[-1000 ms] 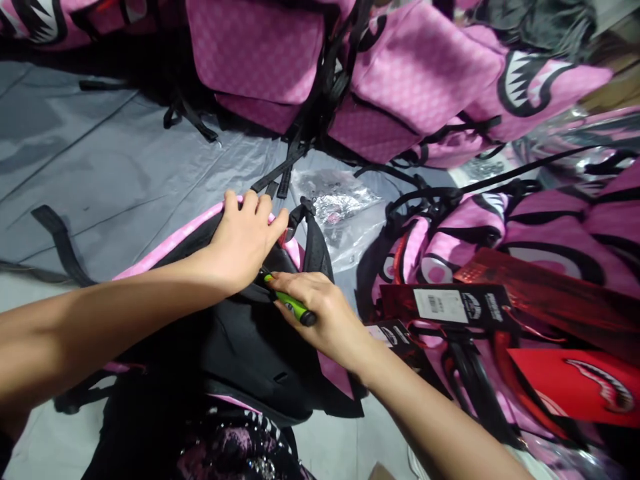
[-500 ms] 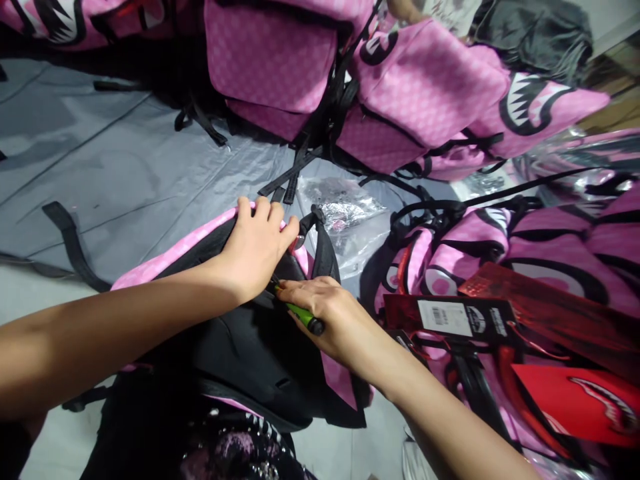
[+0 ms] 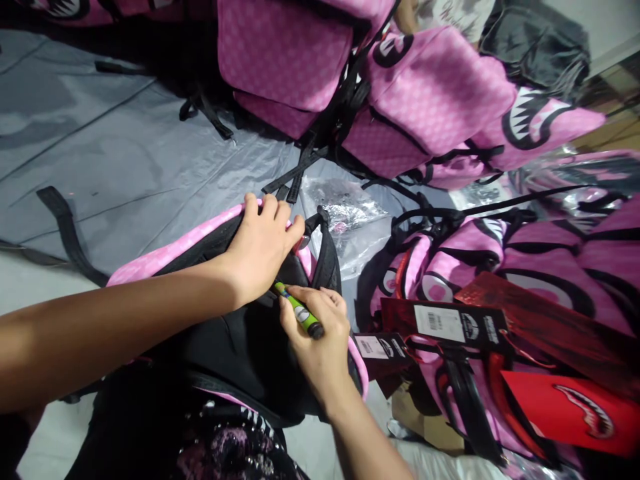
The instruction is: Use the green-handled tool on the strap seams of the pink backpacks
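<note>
A backpack [image 3: 235, 353] with a black padded back and pink edging lies in front of me. My left hand [image 3: 265, 247] is closed over its top edge, the fingers curled over the pink trim beside the black strap [image 3: 327, 260]. Just below, my right hand [image 3: 320, 327] grips a short green cylindrical tool [image 3: 300, 311] with a dark end. Its tip points up and left, towards the black back near my left wrist. The tip's contact with the fabric is hidden, and the tool's exact kind does not show.
Pink backpacks [image 3: 285, 53] line the far side of the grey sheet [image 3: 115, 153]. More pink bags [image 3: 463, 257] with hang tags [image 3: 445, 323] and a red card [image 3: 575, 410] lie at right. Clear plastic [image 3: 345, 223] rests beyond the strap. Part of another person's hand [image 3: 407, 15] shows at top.
My right hand has turned and lowered its wrist, so more of the green tool shows. My left hand stays on the backpack's edge. The view has shifted slightly.
</note>
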Action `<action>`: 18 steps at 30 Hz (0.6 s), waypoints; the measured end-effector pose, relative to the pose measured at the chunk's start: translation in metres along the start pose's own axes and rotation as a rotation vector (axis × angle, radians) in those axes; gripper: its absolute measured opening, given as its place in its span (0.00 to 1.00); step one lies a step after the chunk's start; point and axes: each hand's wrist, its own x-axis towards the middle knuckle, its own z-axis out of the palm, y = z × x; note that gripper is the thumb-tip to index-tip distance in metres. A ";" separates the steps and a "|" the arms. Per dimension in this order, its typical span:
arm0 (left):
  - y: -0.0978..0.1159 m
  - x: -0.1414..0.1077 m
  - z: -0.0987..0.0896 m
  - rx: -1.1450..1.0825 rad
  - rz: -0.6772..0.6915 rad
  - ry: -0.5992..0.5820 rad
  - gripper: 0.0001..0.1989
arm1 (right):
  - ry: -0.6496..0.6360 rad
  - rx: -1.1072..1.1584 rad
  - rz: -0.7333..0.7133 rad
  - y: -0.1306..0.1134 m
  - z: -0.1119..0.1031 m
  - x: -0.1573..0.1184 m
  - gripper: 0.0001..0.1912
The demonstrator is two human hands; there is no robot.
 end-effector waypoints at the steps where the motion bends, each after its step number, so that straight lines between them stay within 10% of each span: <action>1: 0.000 0.000 0.000 0.000 -0.002 -0.003 0.31 | 0.049 -0.001 0.029 -0.003 0.005 -0.003 0.01; 18: 0.002 0.002 0.000 -0.063 -0.045 -0.025 0.29 | 0.235 -0.123 0.016 -0.010 0.024 -0.007 0.05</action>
